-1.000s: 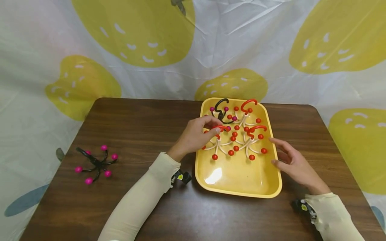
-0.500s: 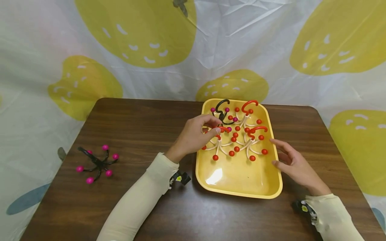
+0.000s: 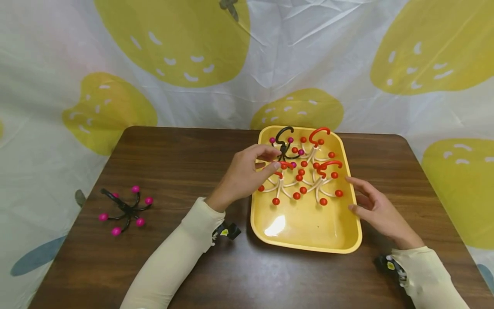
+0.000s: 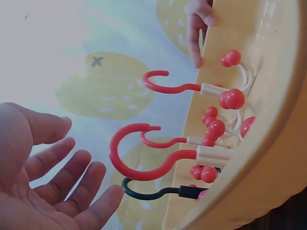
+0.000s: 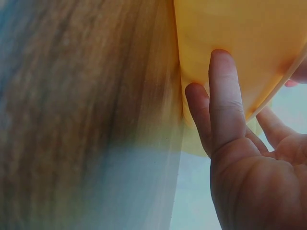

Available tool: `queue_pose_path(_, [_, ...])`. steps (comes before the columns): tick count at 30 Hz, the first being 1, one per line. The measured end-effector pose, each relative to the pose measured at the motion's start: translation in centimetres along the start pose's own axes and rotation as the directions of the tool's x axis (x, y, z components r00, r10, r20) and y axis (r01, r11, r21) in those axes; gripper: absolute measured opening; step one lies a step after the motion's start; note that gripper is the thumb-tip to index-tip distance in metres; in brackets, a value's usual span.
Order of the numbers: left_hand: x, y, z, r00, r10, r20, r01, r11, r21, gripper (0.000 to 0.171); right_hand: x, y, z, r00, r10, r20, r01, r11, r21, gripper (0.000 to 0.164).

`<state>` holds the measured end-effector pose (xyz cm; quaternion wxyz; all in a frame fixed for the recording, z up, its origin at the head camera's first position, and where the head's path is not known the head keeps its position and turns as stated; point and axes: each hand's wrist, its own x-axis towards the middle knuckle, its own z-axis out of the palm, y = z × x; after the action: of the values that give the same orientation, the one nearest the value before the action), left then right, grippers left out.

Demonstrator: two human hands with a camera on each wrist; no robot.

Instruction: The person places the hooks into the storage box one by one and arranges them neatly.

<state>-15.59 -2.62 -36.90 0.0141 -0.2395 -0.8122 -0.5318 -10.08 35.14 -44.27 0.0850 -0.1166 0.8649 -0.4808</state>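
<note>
Beside the near-left white ball-tipped hook hanger [image 3: 281, 182], my left hand [image 3: 243, 174] holds its fingers loosely spread. In the left wrist view, a gap separates those fingers [image 4: 86, 179] from the hanger's red hook [image 4: 115, 155]. Two more white hangers with red hooks and red balls, one near right [image 3: 318, 182] and one far right [image 3: 314, 150], stand hook-up in the yellow tray [image 3: 305, 231]. A black hanger with pink balls [image 3: 283, 148] stands at the tray's far left, partly covered by my left hand. My right hand [image 3: 380, 212] touches the tray's outer right wall with extended fingertips.
Another black hanger with pink balls [image 3: 126, 210] lies on the left of the dark wooden table [image 3: 185, 159]. The tray's rim rises around the hangers. A lemon-patterned cloth [image 3: 301, 56] hangs behind the table.
My left hand has drawn slightly left, away from the near-left hanger's red hook. My right hand stays at the tray's side, and the hangers look the same.
</note>
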Motion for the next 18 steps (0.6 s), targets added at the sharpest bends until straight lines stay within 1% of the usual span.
queue_pose_path(3, [-0.2,0.2,-0.4,1.0,0.013,-0.019,-0.014,1.0,-0.016,0.029,0.0,0.0,0.0,1.0,-0.001,-0.002,0.001,1.0,-0.011,0.074])
queue_pose_path(9, [-0.8,0.4,-1.7,0.997,0.035,-0.074,-0.039,0.998,-0.058,0.028,0.0,-0.1,-0.1,1.0,0.01,0.007,-0.011,1.0,0.024,0.074])
queue_pose_path(14, [-1.4,0.4,-3.1,0.992,0.027,-0.123,-0.037,0.996,-0.082,0.027,0.0,-0.1,-0.1,1.0,0.011,0.006,-0.011,1.0,0.013,0.074])
queue_pose_path(18, [-2.1,0.3,-4.4,0.988,0.014,-0.156,-0.025,0.997,-0.071,0.027,0.0,0.0,-0.1,1.0,0.011,0.004,-0.011,1.0,0.0,0.075])
